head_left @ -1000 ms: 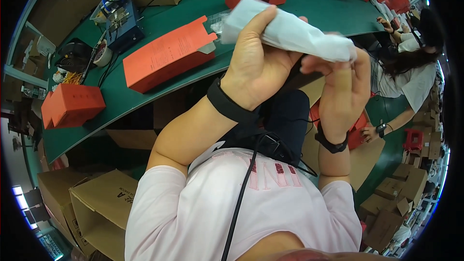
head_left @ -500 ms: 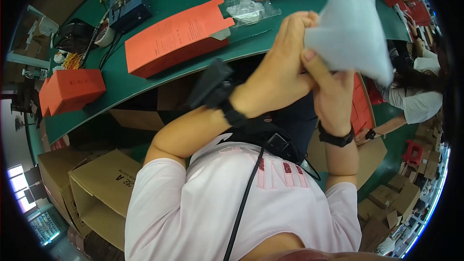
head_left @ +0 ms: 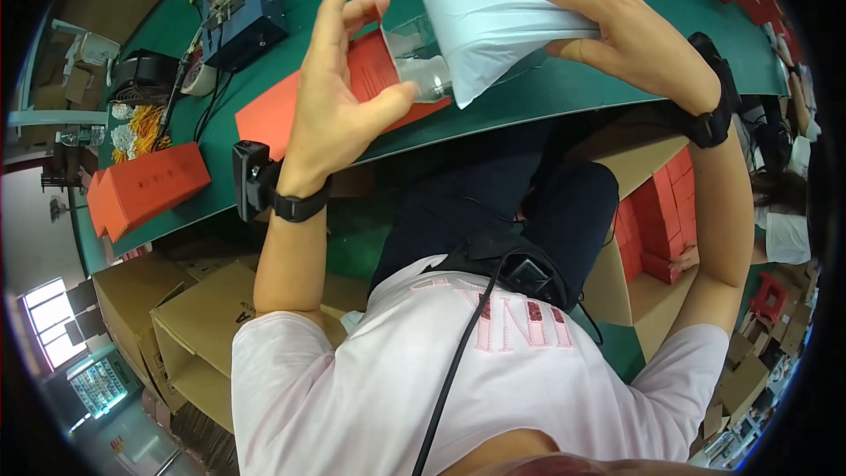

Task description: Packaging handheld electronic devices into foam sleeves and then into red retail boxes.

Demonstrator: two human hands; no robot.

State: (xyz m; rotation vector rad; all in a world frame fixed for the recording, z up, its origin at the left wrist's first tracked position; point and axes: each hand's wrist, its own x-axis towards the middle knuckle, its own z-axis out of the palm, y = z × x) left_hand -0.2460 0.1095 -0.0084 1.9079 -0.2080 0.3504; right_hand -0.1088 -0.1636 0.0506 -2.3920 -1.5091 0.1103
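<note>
My right hand (head_left: pixel 617 31) grips a white plastic bag (head_left: pixel 485 22) by its right end, holding it above the green table (head_left: pixel 564 88). My left hand (head_left: pixel 339 92) is raised beside the bag's left end, fingers spread, thumb close to a clear plastic piece (head_left: pixel 421 66) under the bag. Whether the thumb touches it I cannot tell. A flat red box (head_left: pixel 352 79) lies on the table behind my left hand.
A blue device with cables (head_left: pixel 238 4) stands at the table's far left. Another red box (head_left: pixel 145 189) lies at the left edge. Open cardboard cartons (head_left: pixel 189 335) sit on the floor left. A carton of red boxes (head_left: pixel 656 225) stands right. Another person (head_left: pixel 784 229) sits far right.
My hands have come apart. The left hand let go of the bag and opened. The right hand carried the bag up and over the table.
</note>
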